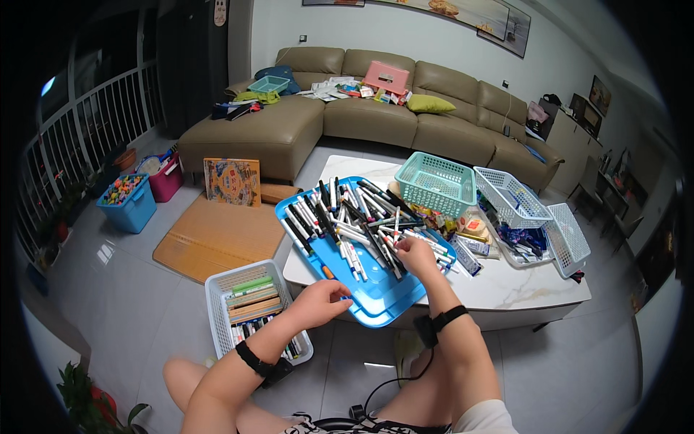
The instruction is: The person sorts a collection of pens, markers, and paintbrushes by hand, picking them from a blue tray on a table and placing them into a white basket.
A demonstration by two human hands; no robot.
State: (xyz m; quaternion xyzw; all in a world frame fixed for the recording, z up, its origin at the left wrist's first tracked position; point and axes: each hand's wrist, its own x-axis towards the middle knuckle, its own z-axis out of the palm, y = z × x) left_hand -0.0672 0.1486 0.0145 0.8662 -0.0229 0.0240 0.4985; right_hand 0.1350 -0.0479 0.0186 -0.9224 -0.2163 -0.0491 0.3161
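A blue plastic lid [387,304] lies tilted over the table's near edge, heaped with white and black marker pens [355,217]. My right hand [418,256] is over the heap's right side, its fingertips pinching a white marker pen [397,218] that points up. At the lid's near left edge is my left hand [325,302], thumb and fingers apart with nothing seen between them; whether it touches the rim I cannot tell. An orange pen-like stick [327,272] lies close above it. Below my left forearm, a white plastic basket [214,304] holds marker pens and pencil-like sticks in rows.
On the marble-patterned table [520,290] stand a green basket [436,184], white baskets [509,198] and small packets [466,255]. Flat cardboard [217,238] and a blue bin [127,203] rest on the floor at left. A brown sofa [368,122] stands behind.
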